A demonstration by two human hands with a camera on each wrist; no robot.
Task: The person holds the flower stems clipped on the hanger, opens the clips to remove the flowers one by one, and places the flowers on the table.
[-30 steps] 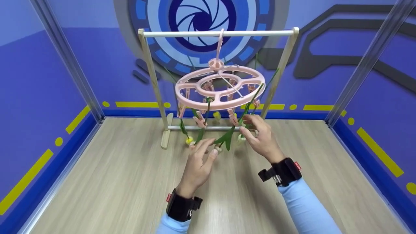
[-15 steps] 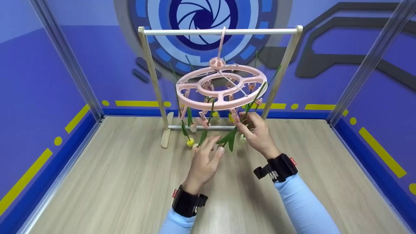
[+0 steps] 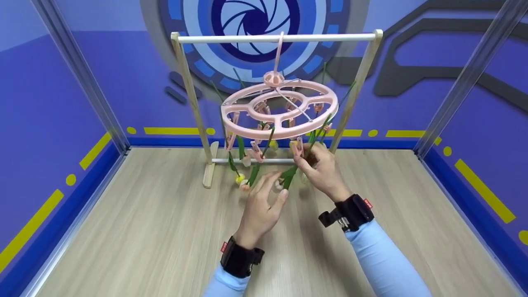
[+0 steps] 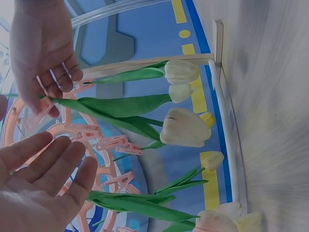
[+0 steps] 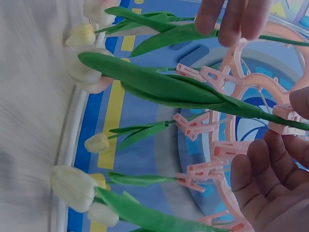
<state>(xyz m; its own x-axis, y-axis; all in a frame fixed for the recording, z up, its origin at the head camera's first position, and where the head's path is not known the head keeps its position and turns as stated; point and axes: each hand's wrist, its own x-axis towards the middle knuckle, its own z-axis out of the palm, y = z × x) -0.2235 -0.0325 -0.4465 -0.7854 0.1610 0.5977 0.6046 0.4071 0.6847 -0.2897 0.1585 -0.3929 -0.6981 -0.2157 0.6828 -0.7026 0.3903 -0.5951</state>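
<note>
My right hand (image 3: 324, 167) pinches a pink clothes peg (image 5: 285, 121) at the front right of a round pink drying hanger (image 3: 284, 133). The green stem of a white tulip (image 4: 186, 128) runs through that peg, and the flower hangs head down with its long leaves (image 5: 164, 84) below. My left hand (image 3: 264, 206) is open, palm toward this tulip, fingers relaxed and close to its leaves in the head view. In the left wrist view, the left hand (image 4: 48, 179) holds nothing, while the right hand (image 4: 46, 53) is at the peg.
The hanger hooks over a white rod (image 3: 231, 39) on a wooden stand (image 3: 189, 86). Several more tulips, such as a yellow one (image 3: 240, 178) and a pale pink one (image 5: 99, 10), hang upside down from other pegs. Blue printed panels (image 3: 62, 103) enclose the wooden table (image 3: 165, 231).
My right hand has moved left onto the front peg and now pinches it, and the tulip's stem has shifted a little. My left hand has drifted right, staying open.
</note>
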